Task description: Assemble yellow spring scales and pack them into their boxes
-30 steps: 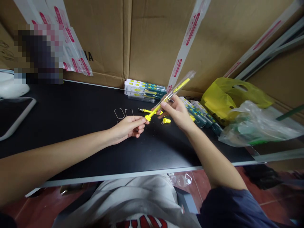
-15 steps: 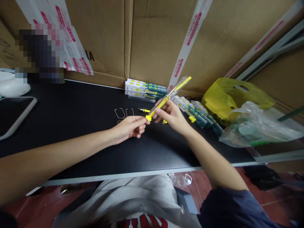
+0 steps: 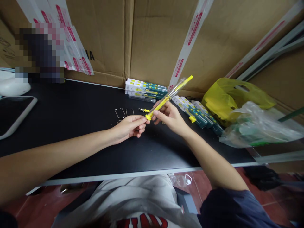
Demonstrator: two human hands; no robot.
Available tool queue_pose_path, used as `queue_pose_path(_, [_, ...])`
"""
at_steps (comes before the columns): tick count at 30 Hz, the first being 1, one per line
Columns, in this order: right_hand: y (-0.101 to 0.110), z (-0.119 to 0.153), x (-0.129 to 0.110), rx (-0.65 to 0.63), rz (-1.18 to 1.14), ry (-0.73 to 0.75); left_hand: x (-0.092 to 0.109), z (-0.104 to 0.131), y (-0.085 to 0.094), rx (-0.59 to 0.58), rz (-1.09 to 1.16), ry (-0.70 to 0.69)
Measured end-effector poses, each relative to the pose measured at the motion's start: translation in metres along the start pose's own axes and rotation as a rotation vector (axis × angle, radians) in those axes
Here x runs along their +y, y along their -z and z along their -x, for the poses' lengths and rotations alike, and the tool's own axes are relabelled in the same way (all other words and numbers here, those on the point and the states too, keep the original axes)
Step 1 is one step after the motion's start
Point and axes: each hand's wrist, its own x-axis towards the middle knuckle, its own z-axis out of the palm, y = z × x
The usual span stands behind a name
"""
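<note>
Over the black table, both hands are on a slim clear tube with a yellow rod inside [image 3: 163,102], tilted up to the right. Its yellow flanged lower end is pinched between the thumb and finger of my left hand [image 3: 133,126]. My right hand [image 3: 169,117] grips the tube further up, fingers wrapped behind it. Clear film sits loosely around the upper part, and the yellow tip sticks out at the top. Behind my hands lies a small yellow piece with a dark metal end [image 3: 143,110], partly hidden. Bent metal wire pieces [image 3: 120,113] rest to the left of it.
Printed green-and-white boxes [image 3: 144,85] are stacked against the cardboard; more boxes [image 3: 199,115] lie to the right, with a yellow part [image 3: 192,119] on them. A yellow bag [image 3: 218,98] and a clear bag [image 3: 258,126] stand at right. A phone [image 3: 16,114] lies far left.
The tube tilts slightly further to the right, its yellow tip a little lower and farther right. Both hands keep their hold and barely move.
</note>
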Motion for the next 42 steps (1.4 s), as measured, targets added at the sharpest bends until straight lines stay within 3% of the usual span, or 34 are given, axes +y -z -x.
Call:
queue_pose_path(19, [-0.009, -0.002, 0.015, -0.013, -0.089, 0.02, -0.007, -0.002, 0.004, -0.059, 0.004, -0.024])
queue_pose_path(28, [-0.012, -0.003, 0.019, -0.031, -0.111, -0.006, -0.007, 0.0, 0.001, -0.062, -0.102, -0.033])
queue_pose_path(36, [-0.015, -0.005, 0.024, -0.018, -0.123, -0.053, -0.01, 0.0, 0.005, -0.008, -0.558, -0.186])
queue_pose_path(42, [-0.021, -0.001, 0.018, -0.018, -0.118, -0.071, -0.002, 0.006, 0.004, 0.183, -0.914, -0.311])
